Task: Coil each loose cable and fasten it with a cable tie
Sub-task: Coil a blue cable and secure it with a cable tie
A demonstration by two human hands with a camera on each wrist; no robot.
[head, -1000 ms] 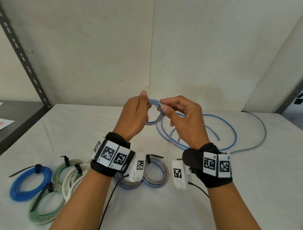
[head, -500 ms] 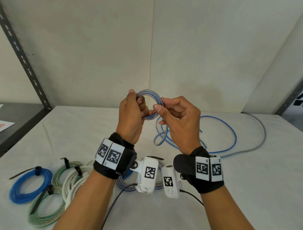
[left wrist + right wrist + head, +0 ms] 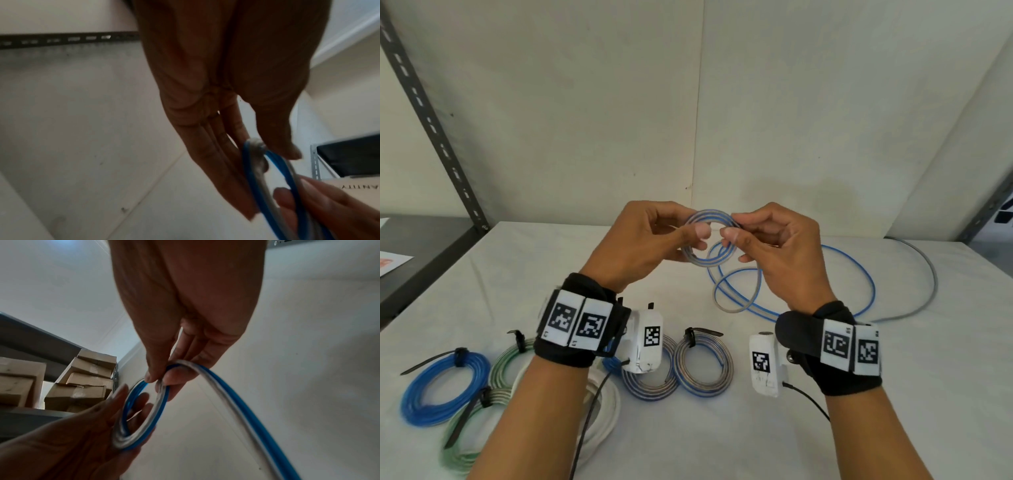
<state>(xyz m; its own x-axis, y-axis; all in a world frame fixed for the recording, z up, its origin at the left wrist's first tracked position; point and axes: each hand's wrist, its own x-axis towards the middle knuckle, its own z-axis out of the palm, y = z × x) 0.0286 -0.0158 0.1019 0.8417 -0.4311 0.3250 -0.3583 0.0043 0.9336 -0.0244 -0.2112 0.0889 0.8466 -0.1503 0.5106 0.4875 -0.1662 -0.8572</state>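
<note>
Hiding coil (image 3: 709, 240) edges: both hands

Held cable coil (image 3: 709, 240) striped blue and grey; at seven o'clock, a solid blue coil (image 3: 445, 387); black-and-white checked wrist markers (image 3: 577, 323).

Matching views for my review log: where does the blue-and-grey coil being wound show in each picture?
Head: blue-and-grey coil at centre, between left hand and right hand.
Left wrist: lower right, edge-on.
Right wrist: lower centre, a ring.
Shared landmark: the right thumb pinching the coil in every view.
</note>
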